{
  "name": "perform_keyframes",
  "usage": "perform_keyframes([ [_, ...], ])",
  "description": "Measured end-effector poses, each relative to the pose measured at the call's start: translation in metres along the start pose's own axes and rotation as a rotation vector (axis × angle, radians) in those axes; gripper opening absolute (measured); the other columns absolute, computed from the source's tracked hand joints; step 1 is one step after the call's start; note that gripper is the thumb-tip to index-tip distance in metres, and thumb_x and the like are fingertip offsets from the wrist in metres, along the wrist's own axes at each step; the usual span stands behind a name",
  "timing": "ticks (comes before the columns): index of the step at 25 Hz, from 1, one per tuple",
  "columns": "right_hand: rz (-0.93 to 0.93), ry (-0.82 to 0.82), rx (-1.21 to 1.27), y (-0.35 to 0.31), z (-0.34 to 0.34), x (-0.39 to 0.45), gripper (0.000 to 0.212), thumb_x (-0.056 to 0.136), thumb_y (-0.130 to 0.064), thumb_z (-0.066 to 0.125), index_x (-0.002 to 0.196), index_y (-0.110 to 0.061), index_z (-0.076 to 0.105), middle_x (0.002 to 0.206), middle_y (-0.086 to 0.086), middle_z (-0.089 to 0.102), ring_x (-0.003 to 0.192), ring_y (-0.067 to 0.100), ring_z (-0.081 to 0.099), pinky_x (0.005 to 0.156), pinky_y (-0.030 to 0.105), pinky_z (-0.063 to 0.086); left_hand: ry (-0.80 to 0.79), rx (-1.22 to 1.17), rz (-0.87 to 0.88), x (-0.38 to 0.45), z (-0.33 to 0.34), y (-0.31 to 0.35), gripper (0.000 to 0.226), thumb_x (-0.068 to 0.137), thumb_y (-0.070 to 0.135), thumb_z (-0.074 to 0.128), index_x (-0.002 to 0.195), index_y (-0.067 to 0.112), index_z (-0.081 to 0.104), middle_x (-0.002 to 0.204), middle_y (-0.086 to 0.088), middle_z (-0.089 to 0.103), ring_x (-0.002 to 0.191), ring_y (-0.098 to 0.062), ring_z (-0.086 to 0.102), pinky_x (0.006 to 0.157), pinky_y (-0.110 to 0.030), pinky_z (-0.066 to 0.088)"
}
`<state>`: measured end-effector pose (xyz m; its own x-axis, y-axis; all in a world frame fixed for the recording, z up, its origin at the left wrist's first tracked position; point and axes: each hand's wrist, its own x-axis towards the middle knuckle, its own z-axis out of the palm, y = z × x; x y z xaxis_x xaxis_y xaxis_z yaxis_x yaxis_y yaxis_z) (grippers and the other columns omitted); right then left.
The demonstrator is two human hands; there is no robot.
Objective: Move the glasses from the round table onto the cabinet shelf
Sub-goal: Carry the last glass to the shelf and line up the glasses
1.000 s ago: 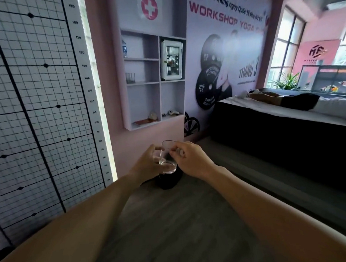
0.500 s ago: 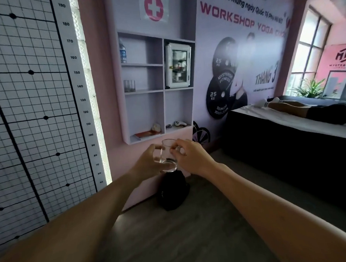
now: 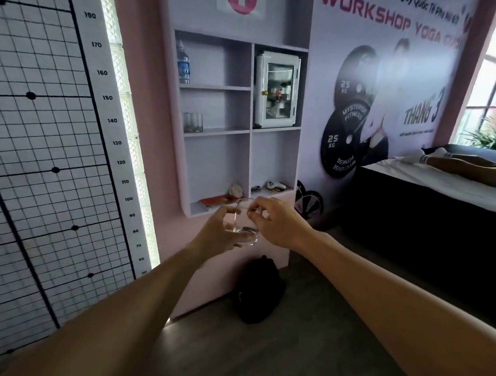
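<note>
I hold a clear drinking glass (image 3: 243,225) out in front of me with both hands. My left hand (image 3: 214,232) cups its left side and my right hand (image 3: 277,223) grips its right side and rim. The glass is upright, just below the bottom edge of the pale wall cabinet (image 3: 250,110). On the cabinet's middle left shelf stand other clear glasses (image 3: 192,122), close together. The round table is out of view.
A water bottle (image 3: 183,65) stands on the top left shelf, a white glass-door box (image 3: 277,90) in the right compartment, and small items on the bottom shelves. A black bag (image 3: 259,290) sits on the floor below. A dark bed (image 3: 431,207) with a person lying on it is at right.
I have come closer to the cabinet, which now looks larger and fills the centre. Both hands still carry the glass, now raised near the cabinet's bottom edge.
</note>
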<state>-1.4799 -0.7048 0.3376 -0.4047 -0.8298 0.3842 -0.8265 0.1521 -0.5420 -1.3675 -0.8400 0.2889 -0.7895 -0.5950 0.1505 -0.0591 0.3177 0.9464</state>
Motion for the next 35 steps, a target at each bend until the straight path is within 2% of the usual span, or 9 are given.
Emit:
perform_keyframes([
  [5,-0.034,-0.024,-0.018,0.038,0.011,0.094,0.014,0.095,-0.028,0.057,0.101,-0.022,0.068,0.103,0.001,0.068,0.092,0.018,0.062,0.081,0.034,0.050,0.062,0.001,0.032,0.098,-0.018,-0.014,0.068,0.063,0.019,0.092,0.118,0.019,0.052,0.102,-0.008,0.070,0.079,-0.020,0.070,0.066,-0.034,0.060],
  [8,-0.030,0.000,-0.040,0.055,0.010,0.148,0.017,0.095,-0.026,0.057,0.105,-0.021,0.070,0.106,0.002,0.067,0.094,0.019,0.061,0.084,0.034,0.050,0.068,0.032,0.031,0.154,-0.028,-0.012,0.064,0.067,0.018,0.090,0.119,0.017,0.052,0.110,-0.009,0.065,0.078,-0.017,0.067,0.054,-0.020,0.052],
  [14,-0.004,0.010,-0.043,0.102,0.023,0.242,0.017,0.097,-0.027,0.053,0.104,-0.024,0.068,0.101,0.000,0.061,0.089,0.019,0.060,0.067,0.023,0.041,0.026,0.095,0.024,0.260,-0.045,-0.023,0.057,0.074,0.014,0.085,0.119,0.015,0.049,0.108,-0.019,0.068,0.073,-0.015,0.063,0.050,-0.015,0.047],
  [17,-0.006,0.008,-0.027,0.125,0.024,0.280,0.015,0.097,-0.027,0.054,0.101,-0.026,0.068,0.102,0.002,0.063,0.088,0.020,0.061,0.072,0.028,0.046,0.045,0.100,0.050,0.301,-0.045,-0.030,0.059,0.074,0.017,0.084,0.122,0.015,0.050,0.112,-0.017,0.067,0.075,-0.015,0.062,0.048,-0.011,0.045],
  [19,-0.017,0.007,-0.019,0.142,0.027,0.309,0.014,0.096,-0.027,0.054,0.100,-0.025,0.068,0.102,0.001,0.063,0.087,0.019,0.061,0.076,0.030,0.049,0.064,0.110,0.069,0.333,-0.047,-0.038,0.060,0.074,0.019,0.085,0.123,0.016,0.050,0.111,-0.016,0.068,0.077,-0.018,0.065,0.052,-0.015,0.050],
  [23,-0.064,-0.011,-0.005,0.172,0.031,0.365,0.017,0.097,-0.023,0.055,0.103,-0.019,0.069,0.101,0.002,0.066,0.086,0.019,0.062,0.078,0.031,0.051,0.134,0.145,0.073,0.394,-0.054,-0.054,0.066,0.066,0.022,0.090,0.120,0.021,0.052,0.102,-0.013,0.072,0.091,-0.026,0.072,0.081,-0.047,0.060],
  [25,-0.103,-0.019,0.023,0.186,0.031,0.395,0.017,0.098,-0.021,0.055,0.103,-0.015,0.069,0.096,0.000,0.065,0.080,0.017,0.062,0.074,0.029,0.051,0.163,0.165,0.071,0.425,-0.057,-0.057,0.067,0.064,0.023,0.090,0.119,0.025,0.052,0.099,-0.010,0.073,0.088,-0.023,0.072,0.078,-0.042,0.061],
  [29,-0.171,-0.060,0.058,0.221,0.031,0.475,0.013,0.096,-0.023,0.055,0.098,-0.021,0.068,0.095,-0.002,0.067,0.087,0.016,0.062,0.076,0.030,0.050,0.253,0.169,0.046,0.490,-0.064,-0.055,0.061,0.070,0.016,0.086,0.120,0.024,0.051,0.098,-0.014,0.072,0.076,-0.022,0.070,0.054,-0.019,0.050],
  [35,-0.295,-0.143,0.116,0.248,0.043,0.576,0.014,0.098,-0.027,0.054,0.104,-0.022,0.066,0.104,0.000,0.067,0.091,0.014,0.062,0.076,0.027,0.049,0.418,0.196,0.003,0.559,-0.085,-0.054,0.067,0.072,0.017,0.086,0.128,0.018,0.050,0.103,-0.012,0.071,0.073,-0.017,0.069,0.050,-0.012,0.047],
])
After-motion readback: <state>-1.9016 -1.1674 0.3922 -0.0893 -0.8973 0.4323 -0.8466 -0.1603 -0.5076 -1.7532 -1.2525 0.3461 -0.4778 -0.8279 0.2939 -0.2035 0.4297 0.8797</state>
